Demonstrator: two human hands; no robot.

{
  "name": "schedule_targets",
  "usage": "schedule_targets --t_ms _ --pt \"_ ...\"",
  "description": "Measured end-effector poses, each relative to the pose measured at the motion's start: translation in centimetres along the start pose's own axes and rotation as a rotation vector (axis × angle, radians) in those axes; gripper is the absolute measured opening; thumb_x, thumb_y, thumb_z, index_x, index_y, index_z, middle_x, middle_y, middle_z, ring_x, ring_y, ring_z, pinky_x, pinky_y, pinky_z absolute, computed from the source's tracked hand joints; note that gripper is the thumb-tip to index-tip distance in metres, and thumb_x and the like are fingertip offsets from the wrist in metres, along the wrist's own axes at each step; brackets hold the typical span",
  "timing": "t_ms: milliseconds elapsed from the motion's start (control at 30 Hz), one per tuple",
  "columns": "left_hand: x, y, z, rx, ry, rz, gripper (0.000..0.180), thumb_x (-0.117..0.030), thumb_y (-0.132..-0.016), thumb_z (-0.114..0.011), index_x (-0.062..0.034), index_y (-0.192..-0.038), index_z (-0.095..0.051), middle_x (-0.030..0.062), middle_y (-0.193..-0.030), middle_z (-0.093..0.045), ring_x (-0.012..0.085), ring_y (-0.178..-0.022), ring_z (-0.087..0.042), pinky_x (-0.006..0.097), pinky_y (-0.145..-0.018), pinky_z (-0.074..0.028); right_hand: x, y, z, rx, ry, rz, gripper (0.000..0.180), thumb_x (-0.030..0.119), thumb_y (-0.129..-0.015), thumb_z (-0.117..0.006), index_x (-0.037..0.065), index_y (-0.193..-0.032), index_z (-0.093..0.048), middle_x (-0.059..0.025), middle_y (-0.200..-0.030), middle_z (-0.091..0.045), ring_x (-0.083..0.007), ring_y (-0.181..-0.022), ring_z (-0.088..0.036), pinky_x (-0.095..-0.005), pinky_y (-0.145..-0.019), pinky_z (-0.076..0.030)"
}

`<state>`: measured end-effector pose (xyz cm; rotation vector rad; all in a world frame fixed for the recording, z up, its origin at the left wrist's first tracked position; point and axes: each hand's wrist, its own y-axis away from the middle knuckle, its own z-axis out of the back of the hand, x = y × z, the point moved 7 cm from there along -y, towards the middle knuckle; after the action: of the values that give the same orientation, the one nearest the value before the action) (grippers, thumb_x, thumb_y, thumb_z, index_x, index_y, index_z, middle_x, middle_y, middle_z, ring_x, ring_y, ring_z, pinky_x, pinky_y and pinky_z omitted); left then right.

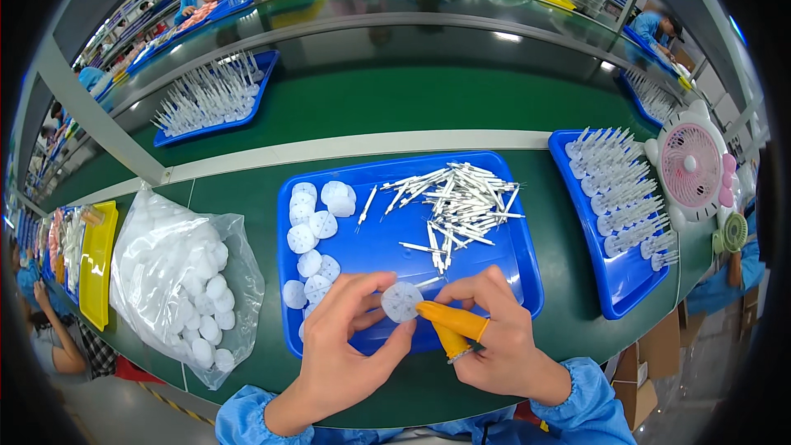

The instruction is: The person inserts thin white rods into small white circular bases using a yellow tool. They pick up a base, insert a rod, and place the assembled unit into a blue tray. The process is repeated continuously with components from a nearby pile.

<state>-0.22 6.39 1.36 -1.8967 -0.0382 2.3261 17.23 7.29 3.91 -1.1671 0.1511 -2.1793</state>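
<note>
My left hand (350,350) pinches a round translucent white plastic disc (401,302) by its edge, above the near side of a blue tray (531,268). Two fingers of my right hand (494,334) wear yellow finger cots; one tip presses on the disc's right edge. Whether that hand also holds a small part is hidden. Just behind the disc a thin white stick (429,283) shows, and I cannot tell if it is held or lying down. Inside the tray, similar discs (302,238) gather along the left, with a loose heap of thin white sticks (465,202) at the back right.
Left of the tray lies a clear plastic bag (136,280) of white discs, beside a yellow tray (99,268). On the right, another blue tray (614,301) holds upright stick assemblies, near a pink-and-white fan (690,162). A filled tray (210,128) sits across the white rail. Co-workers sit farther off.
</note>
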Motion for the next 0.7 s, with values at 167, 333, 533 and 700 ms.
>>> schedule_targets --t_ms 167,333,533,700 --pt "0.18 0.18 -0.04 0.009 -0.026 0.013 0.055 0.017 -0.086 -0.073 0.0039 -0.137 -0.058 0.0114 -0.126 -0.056 0.0283 -0.122 -0.07 0.035 -0.1 -0.062 0.49 -0.19 -0.4 -0.006 -0.022 0.022 0.053 -0.009 -0.06 -0.071 -0.005 -0.113 -0.079 -0.0126 -0.118 -0.063 -0.0305 -0.092 -0.056 -0.0381 -0.075 -0.052" --pt "0.21 0.13 -0.1 0.012 -0.047 0.002 0.056 0.017 -0.085 -0.075 0.0036 -0.136 -0.058 0.0125 -0.129 -0.057 0.0283 -0.123 -0.07 0.035 -0.1 -0.062 0.48 0.12 -0.43 0.0 -0.014 0.035 0.054 -0.008 -0.059 -0.071 -0.006 -0.113 -0.078 -0.0134 -0.116 -0.064 -0.0307 -0.092 -0.056 -0.0381 -0.074 -0.05" --pt "0.07 0.09 -0.17 0.017 -0.065 -0.009 0.056 0.015 -0.084 -0.076 0.0032 -0.136 -0.058 0.0128 -0.129 -0.058 0.0273 -0.122 -0.071 0.035 -0.099 -0.063 0.27 0.38 0.17 -0.042 0.017 0.026 0.053 -0.007 -0.059 -0.07 -0.007 -0.112 -0.078 -0.0138 -0.114 -0.064 -0.03 -0.09 -0.056 -0.0383 -0.075 -0.049" --pt "-0.19 0.16 -0.39 0.039 -0.089 -0.034 0.056 0.013 -0.084 -0.078 0.003 -0.136 -0.058 0.0128 -0.127 -0.06 0.026 -0.121 -0.071 0.035 -0.098 -0.062 0.58 -0.36 -0.15 -0.024 0.021 0.065 0.051 -0.008 -0.06 -0.07 -0.007 -0.111 -0.078 -0.0142 -0.115 -0.063 -0.0301 -0.091 -0.055 -0.0383 -0.075 -0.049"
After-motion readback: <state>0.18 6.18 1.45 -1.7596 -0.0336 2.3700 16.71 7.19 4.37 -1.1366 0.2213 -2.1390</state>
